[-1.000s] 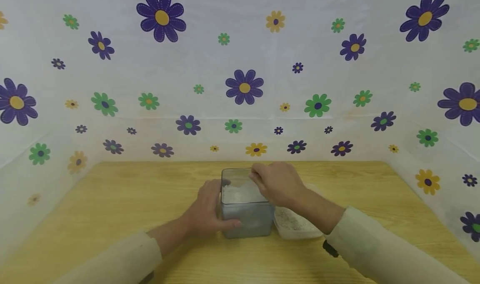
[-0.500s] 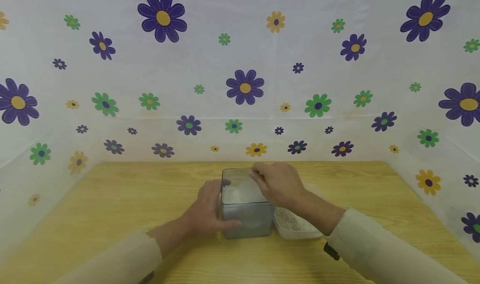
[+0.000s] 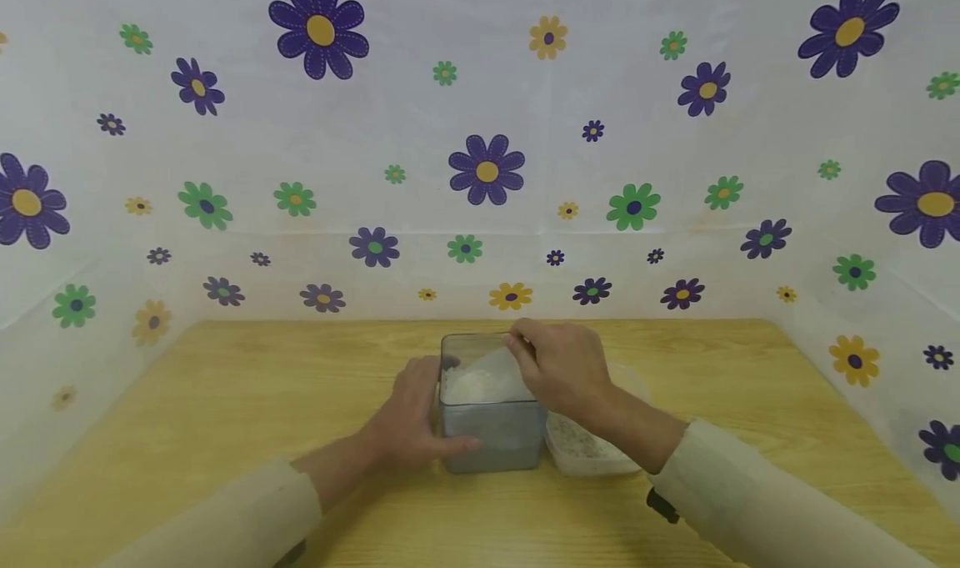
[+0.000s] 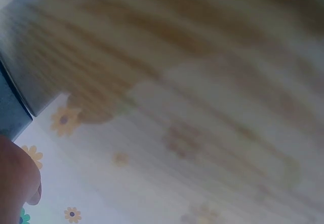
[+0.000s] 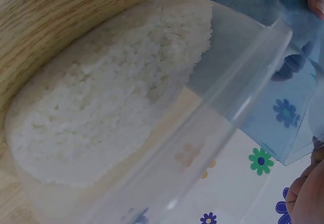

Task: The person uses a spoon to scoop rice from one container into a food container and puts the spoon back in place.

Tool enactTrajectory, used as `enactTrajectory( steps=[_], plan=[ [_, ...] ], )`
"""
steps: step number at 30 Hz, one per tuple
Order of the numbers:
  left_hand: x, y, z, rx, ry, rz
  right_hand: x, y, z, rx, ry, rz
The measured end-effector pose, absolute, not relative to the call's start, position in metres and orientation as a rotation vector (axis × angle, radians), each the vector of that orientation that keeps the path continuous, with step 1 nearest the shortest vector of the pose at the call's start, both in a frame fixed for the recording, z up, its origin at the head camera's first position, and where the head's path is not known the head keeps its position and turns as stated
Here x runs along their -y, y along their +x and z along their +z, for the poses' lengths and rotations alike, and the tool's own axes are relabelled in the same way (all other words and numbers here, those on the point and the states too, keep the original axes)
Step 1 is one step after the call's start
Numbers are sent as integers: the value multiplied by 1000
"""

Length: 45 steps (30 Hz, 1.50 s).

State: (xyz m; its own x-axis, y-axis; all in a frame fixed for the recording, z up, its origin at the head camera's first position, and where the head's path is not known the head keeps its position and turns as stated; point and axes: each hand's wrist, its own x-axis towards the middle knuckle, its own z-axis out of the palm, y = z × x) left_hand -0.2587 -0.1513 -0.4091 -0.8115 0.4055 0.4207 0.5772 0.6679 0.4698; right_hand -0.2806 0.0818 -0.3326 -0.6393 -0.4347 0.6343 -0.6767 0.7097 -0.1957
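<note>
Left hand (image 3: 405, 418) is gripping the box (image 3: 491, 443) on the surface (image 3: 262, 418); right hand (image 3: 566, 368) is pinching what's looking like a cloudy scoop (image 3: 506, 366) inside it. Probably scooping or tipping grains (image 3: 471, 383); next move's needing steady control.

Left hand (image 3: 408, 422) lower, thumb spread from fingers; right hand (image 3: 564, 368) higher, fingers curled; forearms (image 3: 647, 426) angled inward.

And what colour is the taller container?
Translucent blue-grey; the taller container shows best in the head view.

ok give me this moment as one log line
left hand: holds box | right hand: pinches see-through item at box opening | tub: beside box, white grains inside
</note>
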Motion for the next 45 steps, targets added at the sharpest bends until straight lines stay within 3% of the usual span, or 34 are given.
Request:
enactTrajectory(
  steps=[25,45],
  plan=[
    [153,-259,-409,2589,-797,-859,-106,-289,-300,2588,596,794],
    [154,-258,-409,2622,-776,-893,-179,-292,-286,2606,437,789]
  ],
)
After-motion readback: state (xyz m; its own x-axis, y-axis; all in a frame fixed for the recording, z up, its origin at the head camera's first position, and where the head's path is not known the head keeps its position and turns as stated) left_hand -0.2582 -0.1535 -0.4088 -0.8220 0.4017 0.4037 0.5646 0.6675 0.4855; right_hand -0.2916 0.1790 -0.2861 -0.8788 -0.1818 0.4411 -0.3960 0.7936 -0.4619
